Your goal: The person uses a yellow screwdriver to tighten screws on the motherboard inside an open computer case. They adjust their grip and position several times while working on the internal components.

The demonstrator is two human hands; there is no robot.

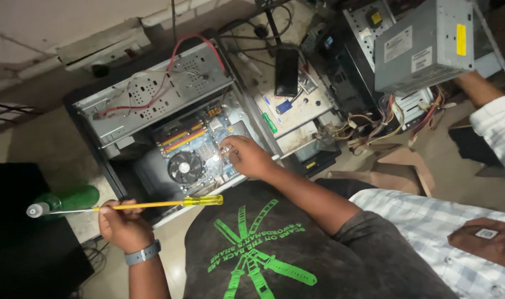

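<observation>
Green bottle: one dark green plastic bottle with a white cap [69, 199] lay on its side at the far left, beside the open case.
Left hand: the left hand [121, 224], a grey band on its wrist, was clenched around the shaft of one long screwdriver with a clear yellow handle [158, 204], held level, handle end pointing right and tip reaching to the bottle's cap.
Computer case: one open grey metal computer case [152, 99] lay flat, with red and white wires running over its perforated drive cage.
Motherboard: one blue circuit board [200, 147] sat inside the case, carrying one round black cooler fan [185, 167] and a row of yellow and red memory slots.
Right hand: the right hand [247, 156] rested on the board's right edge, fingers curled and pinched together near the fan; what they pinched I could not tell.
Small green tool: one lay on the neighbouring dusty case [269, 123].
Power supply: one grey metal box [424, 44] at upper right bore two white rectangular labels and one yellow strip, held by another person's arm in a checked sleeve [499, 130].
</observation>
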